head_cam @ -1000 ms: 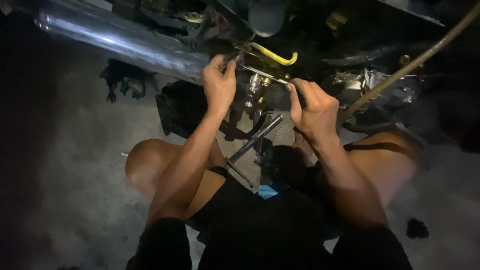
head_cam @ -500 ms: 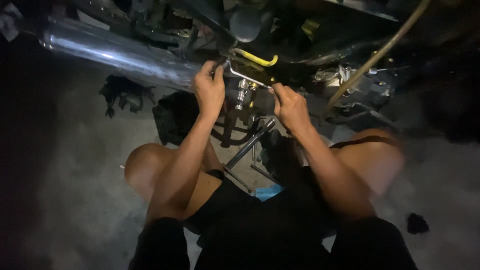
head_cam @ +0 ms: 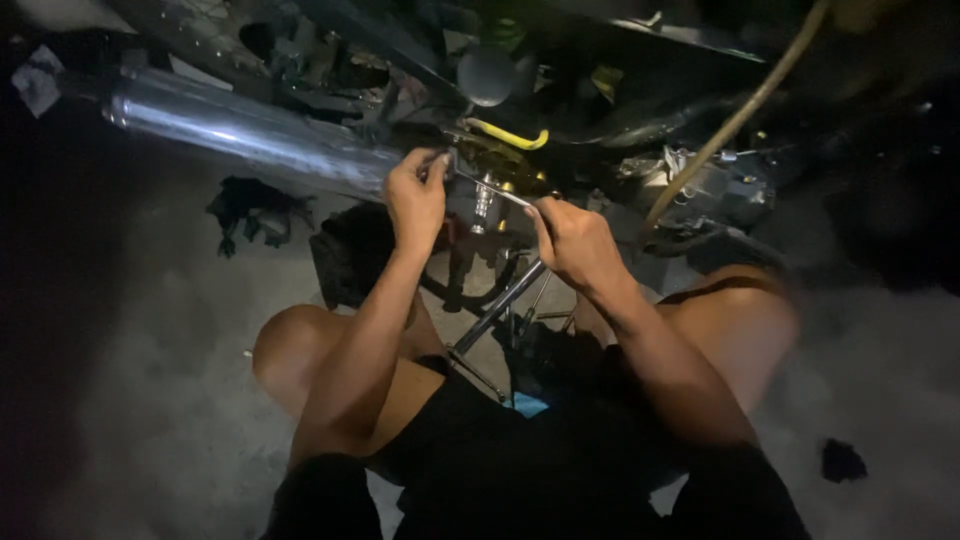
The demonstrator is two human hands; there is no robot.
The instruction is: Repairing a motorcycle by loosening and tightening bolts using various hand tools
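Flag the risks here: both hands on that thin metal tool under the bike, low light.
1. The left hand and right hand both grip a thin metal tool across a fitting; if it slips, knuckles could strike the surrounding metal.
2. The left hand works close beside the chrome exhaust pipe; if that is hot, a burn is possible.
3. The scene is dim, so the fitting is hard to see and the tool could be misplaced.

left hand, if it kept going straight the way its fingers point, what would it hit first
The left hand, pinching one end of a thin silver metal tool, points up toward the machine. It would probably meet the long shiny chrome exhaust pipe and dark engine parts first, though depth is unclear in the dim light.
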